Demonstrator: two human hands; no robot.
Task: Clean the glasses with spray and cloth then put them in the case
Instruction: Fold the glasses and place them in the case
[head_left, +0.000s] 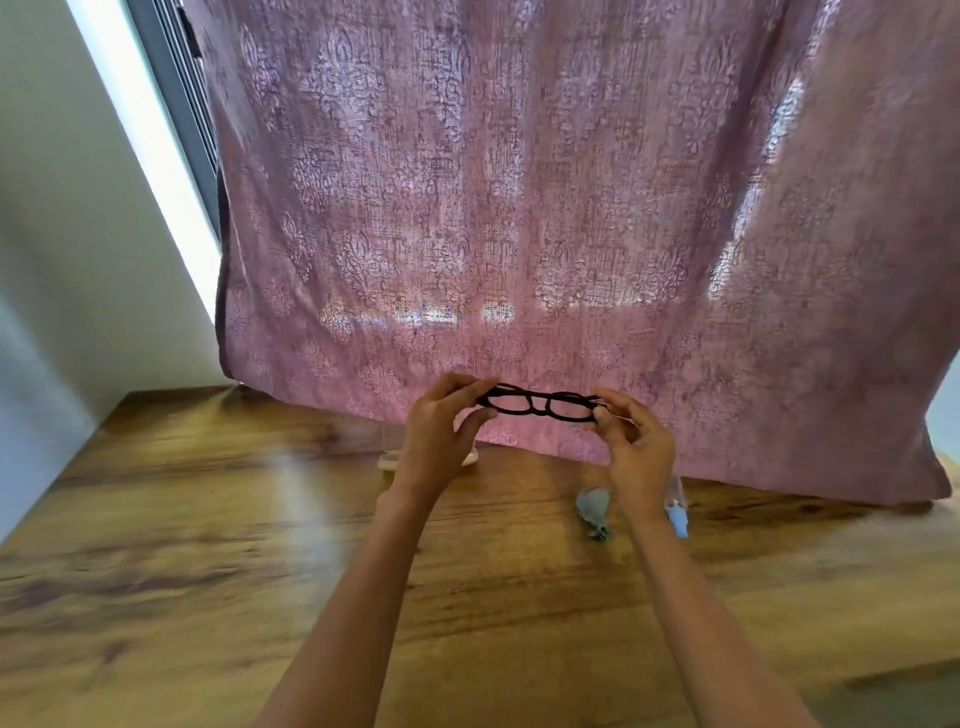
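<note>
Black-framed glasses (540, 404) are held up in the air in front of the curtain, above the wooden table (208, 545). My left hand (439, 436) pinches their left end and my right hand (636, 447) pinches their right end. A crumpled grey cloth (593, 509) lies on the table below my right hand. A small spray bottle (677, 506) with a blue end lies just right of my right wrist, partly hidden by it. A pale, clear case (387, 460) sits on the table behind my left hand, mostly hidden.
A mauve patterned curtain (519, 208) hangs along the table's far edge. A white wall (62, 260) and a window frame (182, 104) stand at the left. The picture is blurred by motion.
</note>
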